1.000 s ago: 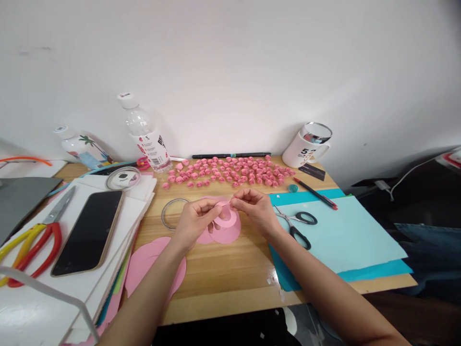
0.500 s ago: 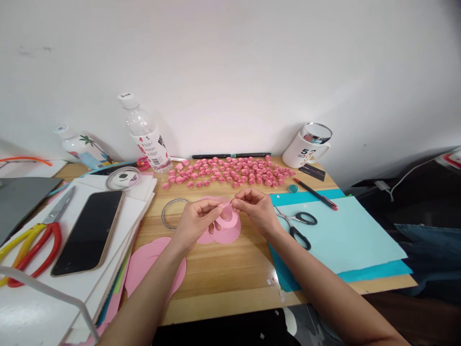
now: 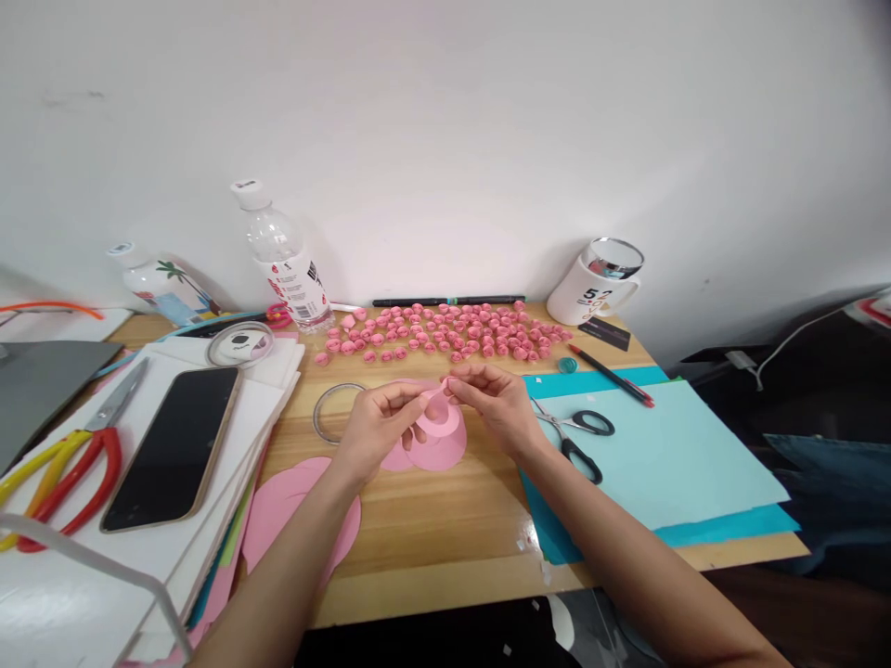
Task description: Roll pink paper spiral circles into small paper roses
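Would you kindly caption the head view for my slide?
Left hand and right hand pinch a pink paper spiral before paper roses.

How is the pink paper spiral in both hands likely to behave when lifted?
Probably floppy: the pink paper spiral sags in loose coils below the left hand and right hand. Likely very light and easily creased, since it looks like thin cut sheet.

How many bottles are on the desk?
2. One clear bottle with a white cap is by the wall, left of the pink paper rolls. The palm-tree bottle is further left, its base partly hidden.
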Demonstrator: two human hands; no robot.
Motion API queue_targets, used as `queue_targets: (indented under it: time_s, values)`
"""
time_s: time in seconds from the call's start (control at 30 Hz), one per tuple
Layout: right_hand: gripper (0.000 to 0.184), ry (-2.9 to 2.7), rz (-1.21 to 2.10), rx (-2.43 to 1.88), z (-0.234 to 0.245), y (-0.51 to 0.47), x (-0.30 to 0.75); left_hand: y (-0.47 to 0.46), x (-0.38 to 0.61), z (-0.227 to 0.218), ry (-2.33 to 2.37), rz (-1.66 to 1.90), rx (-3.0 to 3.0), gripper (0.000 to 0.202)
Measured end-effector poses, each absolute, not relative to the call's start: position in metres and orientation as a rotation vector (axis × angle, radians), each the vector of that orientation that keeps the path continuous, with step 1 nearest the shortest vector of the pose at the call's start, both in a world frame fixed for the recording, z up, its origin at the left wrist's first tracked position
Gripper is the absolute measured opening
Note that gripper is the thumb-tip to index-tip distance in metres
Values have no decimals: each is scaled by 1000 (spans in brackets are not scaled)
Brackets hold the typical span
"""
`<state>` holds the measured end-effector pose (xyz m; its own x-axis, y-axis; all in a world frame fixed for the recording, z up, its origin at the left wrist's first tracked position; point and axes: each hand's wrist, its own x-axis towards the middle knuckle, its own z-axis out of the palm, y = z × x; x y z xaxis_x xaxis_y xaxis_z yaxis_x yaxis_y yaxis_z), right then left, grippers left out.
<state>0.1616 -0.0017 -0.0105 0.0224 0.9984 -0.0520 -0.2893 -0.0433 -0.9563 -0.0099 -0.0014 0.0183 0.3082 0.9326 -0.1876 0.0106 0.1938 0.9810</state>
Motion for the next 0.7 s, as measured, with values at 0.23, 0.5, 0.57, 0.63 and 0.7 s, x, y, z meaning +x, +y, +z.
queue_targets:
  time_s: [0.23, 0.5, 0.57, 0.63, 0.7]
  values:
    - [19, -997, 1328, -1036, -5, -5, 159, -3, -11, 20, 1033, 815, 1237, 25]
    - [21, -1038, 1281, -1102, -7, -5, 159, -3, -9, 23, 1062, 821, 1236, 23]
    - [22, -1075, 1282, -1099, -7, -5, 159, -3, -9, 25, 1072, 837, 1227, 23]
    - [23, -1087, 1284, -1096, -6, -6, 158, -3, -8, 26, 1075, 846, 1216, 24]
    - [22, -1075, 1280, -1098, -5, -6, 158, -3, -8, 26, 1073, 853, 1209, 26]
